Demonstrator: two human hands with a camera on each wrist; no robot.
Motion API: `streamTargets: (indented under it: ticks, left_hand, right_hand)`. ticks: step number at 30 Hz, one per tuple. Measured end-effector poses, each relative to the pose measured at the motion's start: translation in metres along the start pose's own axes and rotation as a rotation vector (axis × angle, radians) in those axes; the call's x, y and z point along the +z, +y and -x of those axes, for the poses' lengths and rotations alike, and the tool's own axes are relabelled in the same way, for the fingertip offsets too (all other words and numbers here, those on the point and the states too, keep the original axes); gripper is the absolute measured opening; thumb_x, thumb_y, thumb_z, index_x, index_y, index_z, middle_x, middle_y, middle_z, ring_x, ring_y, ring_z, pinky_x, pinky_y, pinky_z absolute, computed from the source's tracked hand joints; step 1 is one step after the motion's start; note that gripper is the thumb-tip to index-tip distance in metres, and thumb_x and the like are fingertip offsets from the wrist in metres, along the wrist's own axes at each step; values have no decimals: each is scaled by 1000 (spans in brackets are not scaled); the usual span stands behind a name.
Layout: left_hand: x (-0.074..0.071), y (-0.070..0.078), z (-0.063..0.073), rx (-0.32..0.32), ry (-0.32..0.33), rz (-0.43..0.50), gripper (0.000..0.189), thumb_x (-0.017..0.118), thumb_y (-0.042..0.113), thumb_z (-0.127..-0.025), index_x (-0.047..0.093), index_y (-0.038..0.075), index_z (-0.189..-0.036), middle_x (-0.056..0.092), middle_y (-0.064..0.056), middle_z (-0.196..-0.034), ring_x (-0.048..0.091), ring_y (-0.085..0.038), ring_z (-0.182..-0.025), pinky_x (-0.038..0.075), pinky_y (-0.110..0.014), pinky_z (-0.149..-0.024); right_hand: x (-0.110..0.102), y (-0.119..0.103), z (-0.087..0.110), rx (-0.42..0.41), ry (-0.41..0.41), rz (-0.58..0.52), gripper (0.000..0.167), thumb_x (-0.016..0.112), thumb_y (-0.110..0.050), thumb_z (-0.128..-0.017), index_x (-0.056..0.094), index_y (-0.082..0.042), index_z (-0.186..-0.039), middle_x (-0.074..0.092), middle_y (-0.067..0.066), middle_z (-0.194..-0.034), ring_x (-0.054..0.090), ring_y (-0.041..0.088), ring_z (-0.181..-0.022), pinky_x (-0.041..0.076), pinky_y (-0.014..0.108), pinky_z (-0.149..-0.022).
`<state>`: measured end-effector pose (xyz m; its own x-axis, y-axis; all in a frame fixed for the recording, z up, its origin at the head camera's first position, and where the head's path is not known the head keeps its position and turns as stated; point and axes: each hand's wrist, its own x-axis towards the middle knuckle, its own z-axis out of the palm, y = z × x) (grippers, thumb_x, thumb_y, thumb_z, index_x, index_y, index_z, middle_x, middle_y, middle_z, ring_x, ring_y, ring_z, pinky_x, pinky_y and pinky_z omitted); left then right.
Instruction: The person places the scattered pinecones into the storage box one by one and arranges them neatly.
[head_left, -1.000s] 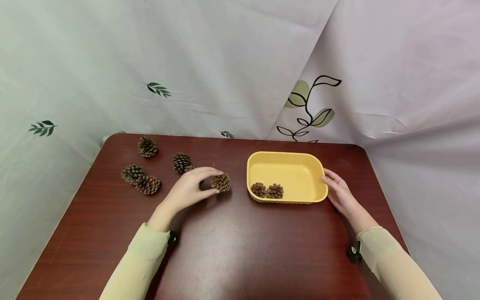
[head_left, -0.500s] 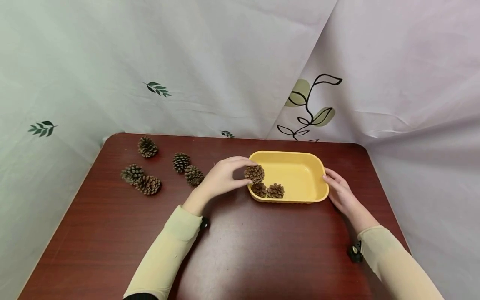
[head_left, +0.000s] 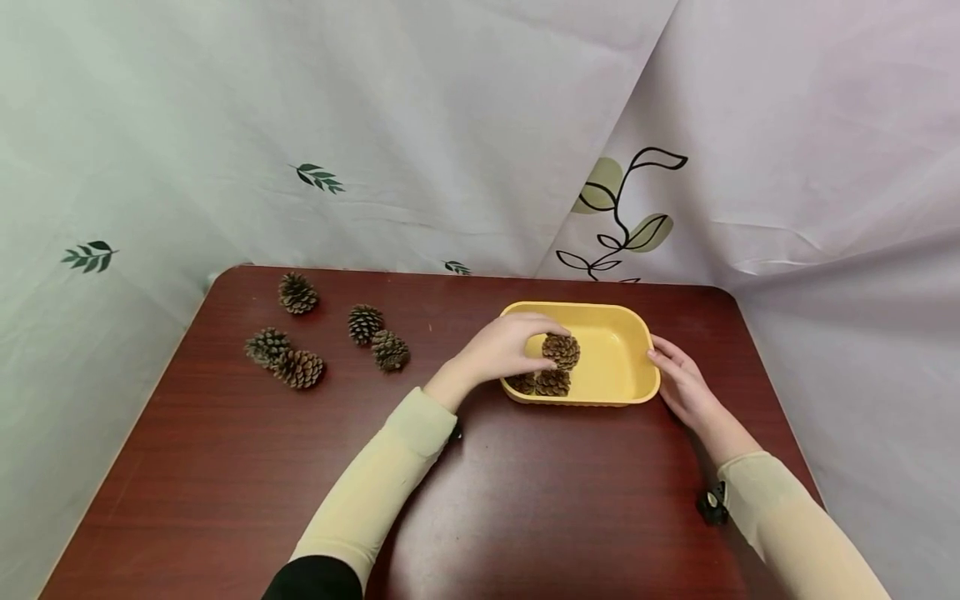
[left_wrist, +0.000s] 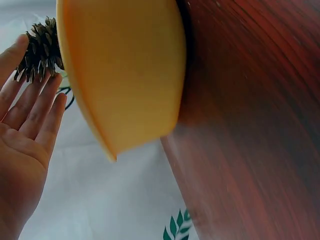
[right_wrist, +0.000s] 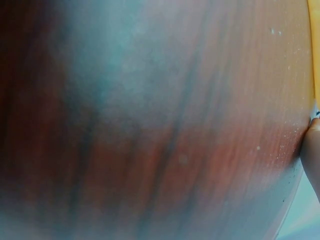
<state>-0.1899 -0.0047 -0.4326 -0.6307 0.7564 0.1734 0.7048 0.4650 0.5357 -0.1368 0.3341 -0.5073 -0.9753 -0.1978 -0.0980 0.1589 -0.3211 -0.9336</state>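
Note:
My left hand (head_left: 504, 346) pinches a brown pinecone (head_left: 562, 352) between thumb and fingers, over the inside of a yellow plastic basin (head_left: 611, 309). Two pinecones (head_left: 553, 384) lie at the basin's near left corner, partly covered by the hand. In the left wrist view the pinecone (left_wrist: 41, 52) sits at the fingertips of the left hand (left_wrist: 25, 140), beyond the rim of the basin (left_wrist: 125, 75). My right hand (head_left: 686, 392) grips the basin's right side, thumb at the rim. Only a bit of the right hand (right_wrist: 313, 155) shows in the right wrist view.
Several pinecones lie on the left of the dark red table (head_left: 465, 500): a pair (head_left: 298, 369) at the left, one (head_left: 297, 293) near the back edge, and two (head_left: 390, 351) nearer the basin. A pale curtain (head_left: 450, 125) with leaf prints hangs behind the table.
My left hand has carried the pinecone rightward from the table, across the basin's left rim, to above its inside. The right hand has stayed at the basin's right side.

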Motion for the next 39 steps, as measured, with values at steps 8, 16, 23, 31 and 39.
streamTargets:
  ticks: [8,16,23,31,39]
  left_hand:
    - [18,6,-24,8,-54,-10,47,83,30,-93,72,17,-137,71,-1,-141,63,-17,-136,47,-30,-120]
    - [31,11,-39,-12,-131,-74,48,84,34,-93,72,21,-137,71,3,-140,65,-13,-134,50,-27,-116]
    - [39,14,-45,6,-167,-91,44,83,33,-93,73,20,-134,72,4,-138,65,-11,-132,50,-25,-115]
    - [49,13,-47,8,-204,-120,42,83,33,-94,73,20,-133,72,6,-136,65,-9,-131,49,-23,-115]
    - [54,9,-44,-13,-211,-98,41,83,36,-94,74,22,-131,73,6,-135,65,-9,-130,49,-23,-114]
  right_hand:
    - [-2,1,0,-4,-2,-10,35,40,-2,-112,66,-20,-126,74,-9,-119,70,2,-108,59,18,-91]
    - [-2,2,0,1,-1,-1,35,40,-3,-113,66,-21,-127,74,-10,-119,70,2,-108,59,18,-91]
    - [-2,1,0,-3,-17,-16,36,39,-2,-113,67,-20,-128,74,-9,-119,70,2,-108,60,18,-91]
    - [-3,1,-1,-4,-31,-28,37,38,-2,-113,66,-19,-129,74,-8,-120,71,3,-109,60,18,-92]
    - [-5,2,-1,-4,-33,-27,36,39,-2,-113,65,-18,-131,73,-7,-122,70,4,-111,60,19,-93]
